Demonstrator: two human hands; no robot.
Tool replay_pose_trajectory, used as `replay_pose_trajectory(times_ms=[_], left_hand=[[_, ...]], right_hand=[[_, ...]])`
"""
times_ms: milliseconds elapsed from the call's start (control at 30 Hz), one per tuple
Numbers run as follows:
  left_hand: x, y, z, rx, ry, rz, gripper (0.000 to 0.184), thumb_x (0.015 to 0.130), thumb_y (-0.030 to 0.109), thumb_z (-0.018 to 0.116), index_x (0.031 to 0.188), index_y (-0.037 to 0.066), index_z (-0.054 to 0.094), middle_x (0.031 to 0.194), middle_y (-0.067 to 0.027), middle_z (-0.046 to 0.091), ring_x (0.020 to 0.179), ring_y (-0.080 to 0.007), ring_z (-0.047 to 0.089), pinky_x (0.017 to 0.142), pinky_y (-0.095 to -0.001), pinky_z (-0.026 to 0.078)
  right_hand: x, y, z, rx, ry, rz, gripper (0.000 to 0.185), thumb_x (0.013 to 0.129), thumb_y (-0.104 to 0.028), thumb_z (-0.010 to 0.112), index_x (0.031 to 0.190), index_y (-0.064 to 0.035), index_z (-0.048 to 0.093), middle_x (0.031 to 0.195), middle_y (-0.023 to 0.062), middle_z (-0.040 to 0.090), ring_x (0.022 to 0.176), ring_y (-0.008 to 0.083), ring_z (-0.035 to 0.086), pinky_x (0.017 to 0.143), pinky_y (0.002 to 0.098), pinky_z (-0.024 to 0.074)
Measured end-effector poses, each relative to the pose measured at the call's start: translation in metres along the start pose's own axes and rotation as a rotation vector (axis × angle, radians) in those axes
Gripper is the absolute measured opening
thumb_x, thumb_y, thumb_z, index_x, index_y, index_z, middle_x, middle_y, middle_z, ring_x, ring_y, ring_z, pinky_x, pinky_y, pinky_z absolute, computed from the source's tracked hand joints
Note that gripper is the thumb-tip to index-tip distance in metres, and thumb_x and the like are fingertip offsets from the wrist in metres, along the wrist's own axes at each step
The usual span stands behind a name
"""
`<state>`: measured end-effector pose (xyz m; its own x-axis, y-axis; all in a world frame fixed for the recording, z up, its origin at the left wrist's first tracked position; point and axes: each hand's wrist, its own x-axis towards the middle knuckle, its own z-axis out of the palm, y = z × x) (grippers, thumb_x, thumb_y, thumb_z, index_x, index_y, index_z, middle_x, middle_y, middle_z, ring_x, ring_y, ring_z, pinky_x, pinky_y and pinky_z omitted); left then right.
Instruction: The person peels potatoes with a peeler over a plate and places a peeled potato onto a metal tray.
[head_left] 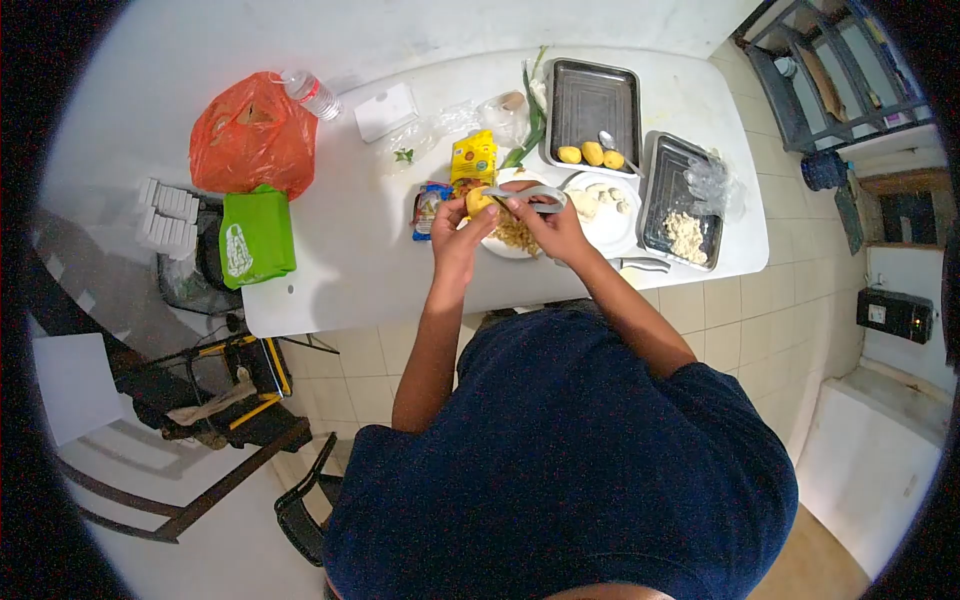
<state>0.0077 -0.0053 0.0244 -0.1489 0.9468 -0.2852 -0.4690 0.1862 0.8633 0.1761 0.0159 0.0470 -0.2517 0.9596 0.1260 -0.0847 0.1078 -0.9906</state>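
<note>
My left hand point(456, 243) is wrapped around a yellow potato point(478, 202). In my right hand point(556, 232) is a peeler point(545, 198) with a pale grey looped handle, its head against the potato. Both hands are over a white plate point(497, 246) that bears a heap of brownish peelings or small pieces point(518, 236). Just right of my right hand, a second white plate point(622, 242) carries several pale pieces. A knife point(643, 264) lies by the table's near edge. Left of the potato are a yellow packet point(473, 155) and a blue packet point(428, 208).
A dark tray point(595, 100) holds 3 potatoes point(592, 153); another tray point(672, 170) has chopped pale pieces and clear plastic. Green leafy stalks point(530, 120) lie between. Leftward are a red bag point(252, 140), a bottle point(312, 95) and a green bag point(258, 235). A chair point(305, 515) stands behind left.
</note>
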Motion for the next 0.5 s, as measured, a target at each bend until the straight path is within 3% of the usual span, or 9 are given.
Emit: replay_pose_trajectory(times_ms=[200,267,500], left_hand=[[-0.003,-0.004,0.003,0.1,0.071,0.063,0.035,0.077,0.006,0.08,0.1,0.001,0.054,0.099,-0.0109,0.06,0.084,-0.0147,0.063,0.072,-0.0265,0.056],[0.0,-0.009,0.001,0.112,0.083,0.084,0.035,0.076,0.006,0.081,0.099,0.001,0.054,0.098,-0.0101,0.06,0.084,-0.0139,0.062,0.071,-0.0255,0.054],[-0.003,-0.012,0.002,0.206,0.103,0.117,0.035,0.074,0.004,0.081,0.098,-0.002,0.057,0.097,-0.0104,0.062,0.086,-0.0144,0.061,0.076,-0.0264,0.051]], right_hand=[[-0.002,0.0,-0.004,-0.107,-0.047,0.036,0.024,0.095,-0.014,0.063,0.113,0.0012,0.065,0.094,0.0048,0.069,0.084,0.0073,0.059,0.075,0.024,0.0486],[-0.002,0.0,-0.002,-0.131,-0.036,-0.056,0.025,0.094,-0.014,0.063,0.114,0.0014,0.065,0.095,0.0052,0.069,0.085,0.0076,0.059,0.075,0.0244,0.0491],[-0.004,-0.002,-0.002,-0.092,-0.028,-0.009,0.025,0.094,-0.012,0.063,0.114,0.0014,0.065,0.094,0.0054,0.07,0.084,0.0077,0.059,0.074,0.0244,0.049]])
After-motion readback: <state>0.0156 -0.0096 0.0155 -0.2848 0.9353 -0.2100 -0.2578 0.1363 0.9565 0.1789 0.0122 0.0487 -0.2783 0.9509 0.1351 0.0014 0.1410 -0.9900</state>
